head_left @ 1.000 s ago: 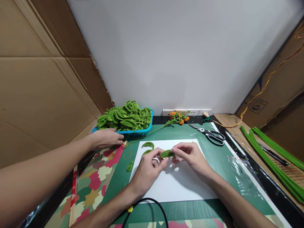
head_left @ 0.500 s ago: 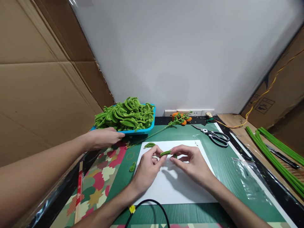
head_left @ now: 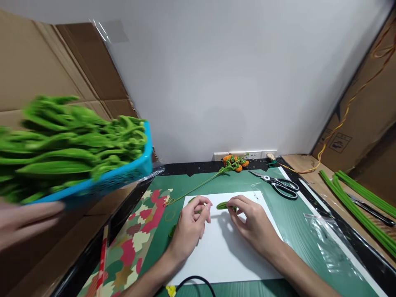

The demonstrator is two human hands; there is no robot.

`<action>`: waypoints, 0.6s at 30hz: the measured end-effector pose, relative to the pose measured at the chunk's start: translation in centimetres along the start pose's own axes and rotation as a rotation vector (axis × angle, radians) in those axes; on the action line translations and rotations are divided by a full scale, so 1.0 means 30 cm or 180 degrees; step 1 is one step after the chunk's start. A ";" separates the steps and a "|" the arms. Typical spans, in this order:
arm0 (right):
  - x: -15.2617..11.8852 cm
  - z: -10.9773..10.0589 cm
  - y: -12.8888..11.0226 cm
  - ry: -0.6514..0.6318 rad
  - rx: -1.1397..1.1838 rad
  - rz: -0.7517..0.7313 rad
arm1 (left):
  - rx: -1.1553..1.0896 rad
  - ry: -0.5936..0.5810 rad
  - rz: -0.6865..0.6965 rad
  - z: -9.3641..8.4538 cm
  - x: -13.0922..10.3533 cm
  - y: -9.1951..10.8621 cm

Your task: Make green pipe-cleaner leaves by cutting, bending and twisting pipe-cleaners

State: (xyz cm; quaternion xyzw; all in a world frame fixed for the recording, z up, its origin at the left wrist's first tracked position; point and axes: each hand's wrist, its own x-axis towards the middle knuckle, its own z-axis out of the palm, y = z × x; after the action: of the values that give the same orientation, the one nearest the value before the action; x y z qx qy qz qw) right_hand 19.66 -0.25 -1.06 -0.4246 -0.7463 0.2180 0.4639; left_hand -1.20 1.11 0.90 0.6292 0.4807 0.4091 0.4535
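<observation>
My right hand [head_left: 252, 216] pinches a small green fuzzy pipe-cleaner leaf [head_left: 221, 205] above a white paper sheet [head_left: 229, 255]. The leaf's left end points towards my left hand [head_left: 190, 225], which is apart from it. The left fingers are loosely bent, and nothing shows between them. Just behind those fingers, another green leaf [head_left: 192, 200] is mostly hidden. A small green curled piece [head_left: 172, 231] lies on the green mat beside my left wrist, partly covered.
At the left, another person's hand [head_left: 31, 222] holds up a blue basket [head_left: 148, 152] heaped with green pipe-cleaner pieces. An orange flower stem [head_left: 236, 163], scissors [head_left: 280, 183], a clear plastic bag [head_left: 334, 243] and long green pipe cleaners [head_left: 355, 212] lie around the sheet. A black cable [head_left: 198, 278] loops in front.
The other person's hand has lifted the blue basket off the table, leftward and nearer. My left hand has come off the leaf, which stays in my right hand. The view has tilted slightly upward.
</observation>
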 end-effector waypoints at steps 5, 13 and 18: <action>0.004 -0.017 -0.004 0.0106 -0.0436 -0.0016 | 0.0103 0.0345 0.0191 -0.045 0.039 0.025; -0.007 -0.036 0.002 -0.0198 -0.0841 -0.0068 | 0.1747 0.0445 0.0381 -0.177 0.114 0.064; -0.016 -0.022 0.009 -0.0447 -0.1128 -0.0093 | 0.2471 -0.0358 0.0378 -0.195 0.105 0.075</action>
State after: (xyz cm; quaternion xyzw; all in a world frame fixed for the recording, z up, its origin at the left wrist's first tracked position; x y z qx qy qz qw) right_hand 20.45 -0.55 -1.18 -0.4725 -0.8097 0.1055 0.3317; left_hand -5.58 4.95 4.82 0.8020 0.5369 0.1874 0.1831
